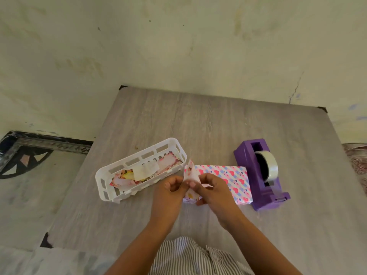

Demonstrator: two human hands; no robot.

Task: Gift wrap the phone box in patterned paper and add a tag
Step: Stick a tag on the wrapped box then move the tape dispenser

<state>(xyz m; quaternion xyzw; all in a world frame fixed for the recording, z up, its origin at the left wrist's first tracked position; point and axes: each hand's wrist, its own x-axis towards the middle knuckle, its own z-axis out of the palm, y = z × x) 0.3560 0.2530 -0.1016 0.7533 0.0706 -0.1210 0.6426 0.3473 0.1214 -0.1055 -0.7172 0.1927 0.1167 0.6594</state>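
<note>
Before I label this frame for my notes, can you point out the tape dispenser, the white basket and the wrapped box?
tape dispenser [258,175]: head view, purple side wall.
white basket [103,175]: head view, near-left rim.
wrapped box [236,177]: head view, heart-patterned top face.

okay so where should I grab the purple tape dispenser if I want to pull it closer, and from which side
Grip the purple tape dispenser across its long side walls at the tall far block, coming from above with the right hand. Those flat, parallel walls suit a thumb-and-fingers hold. Avoid the near low end, where the cutter sits, and the exposed tape roll on top. The wrapped box lies close on its left, so clearance there looks tight.
</note>
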